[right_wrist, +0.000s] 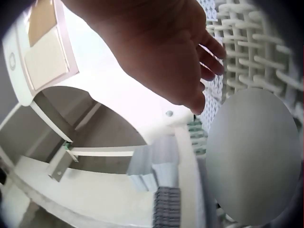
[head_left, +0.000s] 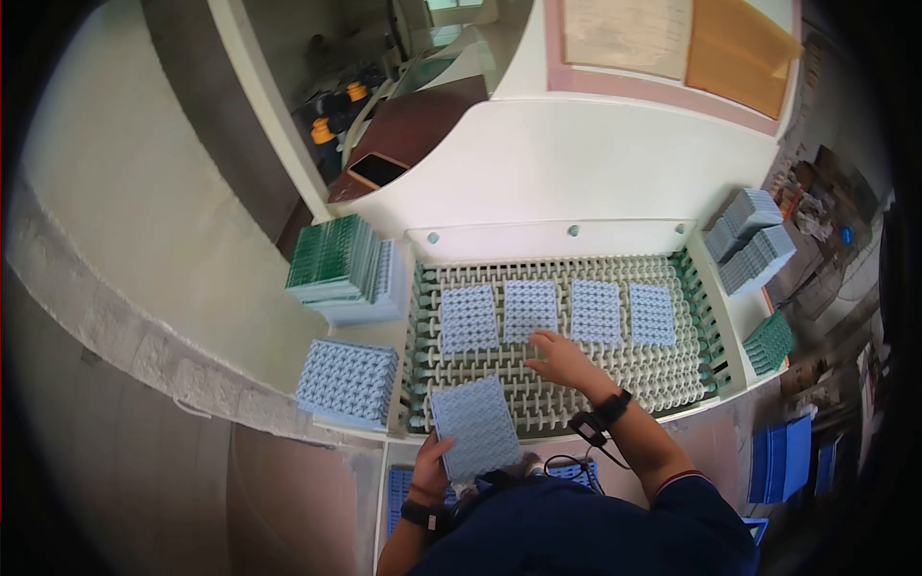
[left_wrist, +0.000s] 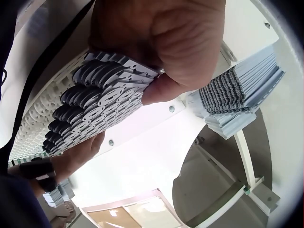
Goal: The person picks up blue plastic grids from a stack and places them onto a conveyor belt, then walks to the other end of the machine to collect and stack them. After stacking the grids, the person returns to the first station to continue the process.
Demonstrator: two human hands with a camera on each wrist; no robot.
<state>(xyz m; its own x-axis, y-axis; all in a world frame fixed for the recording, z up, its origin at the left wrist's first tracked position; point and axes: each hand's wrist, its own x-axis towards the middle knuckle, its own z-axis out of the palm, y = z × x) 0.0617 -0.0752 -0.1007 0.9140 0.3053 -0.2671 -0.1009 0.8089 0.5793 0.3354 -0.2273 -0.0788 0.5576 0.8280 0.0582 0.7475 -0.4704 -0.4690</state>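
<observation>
My left hand (head_left: 431,468) grips a stack of light blue perforated plastic panels (head_left: 476,427) at its left edge, with the thumb lying over the top face. Several layers show along the side of this stack (left_wrist: 90,104) in the left wrist view. Across the back half of a bed of pale rollers (head_left: 567,420) lies a row of single light blue panels (head_left: 469,319). My right hand (head_left: 569,367) is above the rollers, fingers extended and holding nothing. Its fingertips overlap the near edge of the second panel from the left (head_left: 529,305).
Left of the bed stand a light blue panel stack (head_left: 346,382) and a green stack (head_left: 331,257). Grey-blue stacks (head_left: 754,252) and a green bundle (head_left: 768,343) are on the right ledge. A white back wall (head_left: 567,163) rises behind; a phone (head_left: 378,171) lies beyond it.
</observation>
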